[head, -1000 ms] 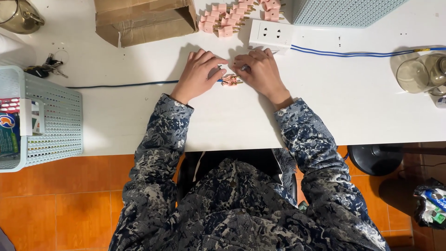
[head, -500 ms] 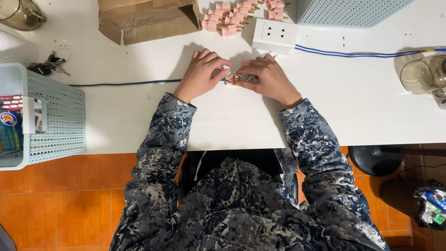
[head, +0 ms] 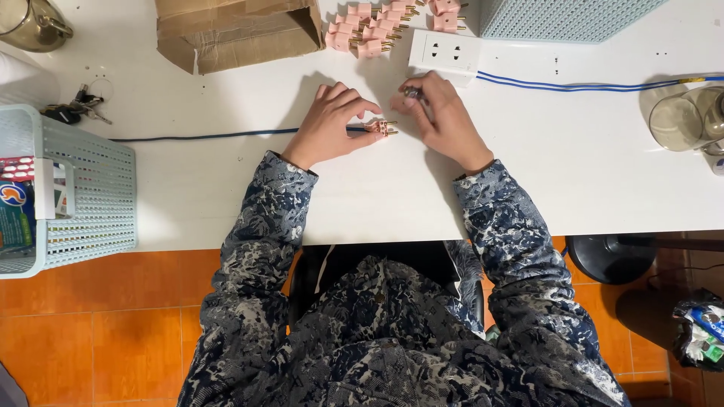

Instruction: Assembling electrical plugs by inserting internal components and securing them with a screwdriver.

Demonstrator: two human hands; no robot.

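Head view: pink plug lies on the white table, pinched at my left hand fingertips, prongs pointing right. My right hand sits just right and beyond, fingers closed on a small dark object.

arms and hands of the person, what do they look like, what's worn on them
Both arms are covered to the wrists by long sleeves of a mottled fabric in dark blue, grey and off-white, the same as the jacket. The left hand and right hand are bare: no gloves, rings or watch show.
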